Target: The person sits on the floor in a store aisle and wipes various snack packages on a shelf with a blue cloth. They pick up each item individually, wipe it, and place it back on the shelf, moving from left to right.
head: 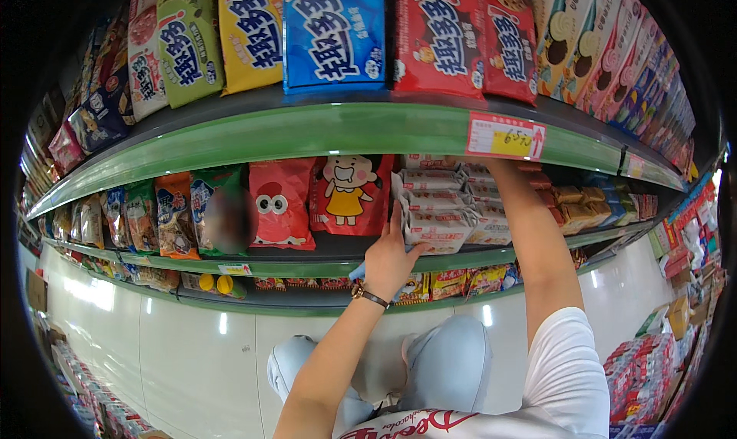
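Observation:
My left hand (391,261), with a watch on its wrist, is at the front of the middle shelf. Its fingers reach along the left side of stacked white snack packets (440,229), and its thumb is at their front. A piece of light blue cloth (358,271) shows on both sides of this hand, held in the palm. My right forearm (532,232) reaches over the packets into the shelf; the hand itself is hidden behind the upper shelf's green edge (345,129). Left of the packets stands a red bag (351,200) with a cartoon girl.
Cookie bags, including a blue one (334,36), line the upper shelf above my arms. A red bag with cartoon eyes (280,206) and noodle-like bags (174,214) stand further left. Brown packets (576,214) lie to the right. Below is a lower shelf with yellow packets (449,283).

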The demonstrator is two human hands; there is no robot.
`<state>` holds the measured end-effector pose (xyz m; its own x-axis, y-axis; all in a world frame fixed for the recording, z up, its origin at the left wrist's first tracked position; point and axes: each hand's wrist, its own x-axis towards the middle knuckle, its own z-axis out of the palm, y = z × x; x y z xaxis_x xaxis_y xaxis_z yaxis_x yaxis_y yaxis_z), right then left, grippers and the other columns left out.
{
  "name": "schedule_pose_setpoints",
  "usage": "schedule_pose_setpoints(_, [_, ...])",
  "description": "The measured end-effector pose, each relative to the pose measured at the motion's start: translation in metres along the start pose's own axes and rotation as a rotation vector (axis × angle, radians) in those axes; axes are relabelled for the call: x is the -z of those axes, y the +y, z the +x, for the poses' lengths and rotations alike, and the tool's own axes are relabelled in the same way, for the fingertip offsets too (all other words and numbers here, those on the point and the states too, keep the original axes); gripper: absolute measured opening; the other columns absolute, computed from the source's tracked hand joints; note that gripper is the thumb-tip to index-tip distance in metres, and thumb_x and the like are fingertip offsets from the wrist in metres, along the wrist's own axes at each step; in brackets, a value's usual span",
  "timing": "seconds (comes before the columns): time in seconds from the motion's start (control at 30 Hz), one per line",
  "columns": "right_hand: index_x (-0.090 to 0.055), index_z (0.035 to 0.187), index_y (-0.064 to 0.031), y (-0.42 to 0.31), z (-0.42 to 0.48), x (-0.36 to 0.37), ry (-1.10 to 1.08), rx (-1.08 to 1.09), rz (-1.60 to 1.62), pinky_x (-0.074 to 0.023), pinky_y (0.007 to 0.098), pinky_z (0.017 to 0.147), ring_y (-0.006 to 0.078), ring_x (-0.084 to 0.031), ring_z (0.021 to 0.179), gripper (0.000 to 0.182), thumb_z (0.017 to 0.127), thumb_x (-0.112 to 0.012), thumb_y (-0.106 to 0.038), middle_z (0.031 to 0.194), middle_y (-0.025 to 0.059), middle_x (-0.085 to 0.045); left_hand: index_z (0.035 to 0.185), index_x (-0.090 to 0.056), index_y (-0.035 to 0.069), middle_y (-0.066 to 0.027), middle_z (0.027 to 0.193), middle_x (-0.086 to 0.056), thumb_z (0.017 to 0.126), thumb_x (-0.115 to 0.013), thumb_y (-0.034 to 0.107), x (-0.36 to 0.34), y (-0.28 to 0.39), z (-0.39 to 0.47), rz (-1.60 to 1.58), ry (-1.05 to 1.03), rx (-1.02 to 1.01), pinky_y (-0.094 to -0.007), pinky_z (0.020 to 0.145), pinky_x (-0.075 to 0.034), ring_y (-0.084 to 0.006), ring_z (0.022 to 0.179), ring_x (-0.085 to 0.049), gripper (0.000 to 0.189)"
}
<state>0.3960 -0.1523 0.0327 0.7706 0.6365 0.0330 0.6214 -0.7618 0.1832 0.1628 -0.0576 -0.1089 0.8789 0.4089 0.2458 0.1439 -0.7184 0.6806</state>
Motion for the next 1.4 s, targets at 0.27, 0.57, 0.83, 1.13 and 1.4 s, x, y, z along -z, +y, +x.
schedule_pose_setpoints(0.27, [-0.059, 0.135, -0.0080, 0.014, 0.021, -0.057, -0.263, 0.328, 0.667, -0.0451, 0.0388, 0.103, 0.0251, -0.058, 0.124, 0.064, 0.086, -0.071, -0.047, 0.138, 0.0117, -0.060, 0.154, -0.022, 0.001, -0.0247, 0.132, -0.060, 0.078, -0.078, 0.048, -0.001, 0.012, -0.002, -0.002, -0.023, 0.045, -0.0425, 0.075, -0.057, -0.0383, 0.100, -0.068, 0.105])
schedule_pose_setpoints(0.57, [-0.057, 0.134, -0.0114, 0.091, 0.035, -0.088, 0.257, 0.261, 0.438, -0.0480, 0.0422, 0.097, 0.0306, -0.060, 0.117, 0.056, 0.098, -0.054, -0.054, 0.133, 0.0125, -0.062, 0.155, -0.020, 0.000, -0.0262, 0.128, -0.060, 0.076, -0.081, 0.047, 0.006, 0.023, -0.006, 0.051, -0.023, 0.057, -0.0413, 0.075, -0.058, -0.0371, 0.103, -0.067, 0.110])
schedule_pose_setpoints(0.83, [-0.053, 0.141, -0.0155, 0.085, 0.038, -0.132, 0.383, 0.155, 0.471, -0.0393, 0.0452, 0.109, 0.0366, -0.050, 0.130, 0.060, 0.096, -0.055, -0.056, 0.143, 0.0165, -0.053, 0.157, -0.021, 0.007, -0.0260, 0.123, -0.063, 0.079, -0.080, 0.042, 0.004, 0.023, -0.011, -0.030, 0.067, 0.029, -0.0416, 0.069, -0.057, -0.0386, 0.092, -0.069, 0.103])
schedule_pose_setpoints(1.13, [-0.057, 0.139, -0.0162, 0.080, 0.025, -0.126, 0.264, 0.124, 0.554, -0.0407, 0.0421, 0.107, 0.0352, -0.053, 0.128, 0.062, 0.095, -0.053, -0.060, 0.138, 0.0138, -0.058, 0.147, -0.044, 0.027, -0.0171, 0.104, -0.064, 0.087, -0.073, 0.032, 0.006, 0.013, -0.008, 0.293, 0.110, -0.261, -0.0424, 0.063, -0.055, -0.0359, 0.079, -0.067, 0.067])
schedule_pose_setpoints(1.4, [-0.065, 0.127, -0.0101, 0.080, 0.024, -0.132, 0.381, 0.187, 0.481, -0.0392, 0.0441, 0.108, 0.0373, -0.055, 0.122, 0.060, 0.095, -0.053, -0.060, 0.114, 0.0140, -0.070, 0.146, -0.046, 0.025, -0.0175, 0.109, -0.065, 0.088, -0.071, 0.035, 0.006, 0.017, -0.007, 0.257, 0.102, -0.208, -0.0404, 0.067, -0.057, -0.0353, 0.087, -0.068, 0.064])
